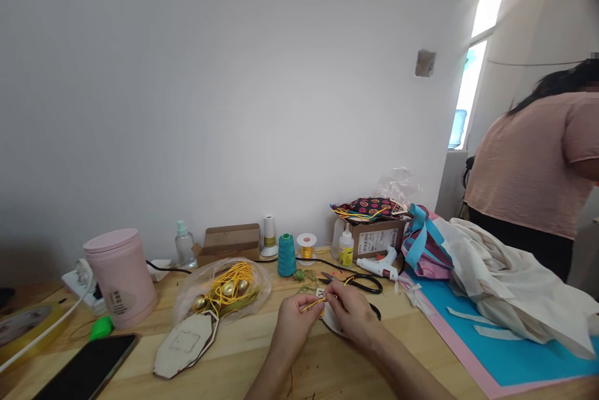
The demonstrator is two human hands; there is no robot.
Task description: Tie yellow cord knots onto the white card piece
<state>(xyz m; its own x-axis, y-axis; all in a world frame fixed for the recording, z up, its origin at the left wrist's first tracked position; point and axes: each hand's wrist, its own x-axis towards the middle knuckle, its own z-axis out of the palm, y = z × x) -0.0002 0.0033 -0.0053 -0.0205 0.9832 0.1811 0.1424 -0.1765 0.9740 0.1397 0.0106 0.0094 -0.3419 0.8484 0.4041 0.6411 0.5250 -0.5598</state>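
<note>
Close together over the wooden table, my left hand (pixel 296 324) and my right hand (pixel 352 311) both pinch a thin yellow cord (pixel 312 306). The cord runs between my fingertips, and its grip points are partly hidden by the fingers. A small pale piece with a dark mark (pixel 320 292) shows just behind my fingertips. Under my right hand lies a white flat piece with a dark edge (pixel 330 320), mostly covered. Just beyond that hand are black-handled scissors (pixel 369 284), blades pointing left. Green thread scraps (pixel 305 275) lie beyond my fingers.
Left: a plastic bag of yellow cords and gold beads (pixel 234 281), white octagonal pieces (pixel 185 344), a phone (pixel 88 367), a pink canister (pixel 122 278). Behind: a teal thread cone (pixel 287 256), glue bottle (pixel 345 247), glue gun (pixel 380 264). Right: white cloth (pixel 510 281); a person (pixel 528 156) stands beyond.
</note>
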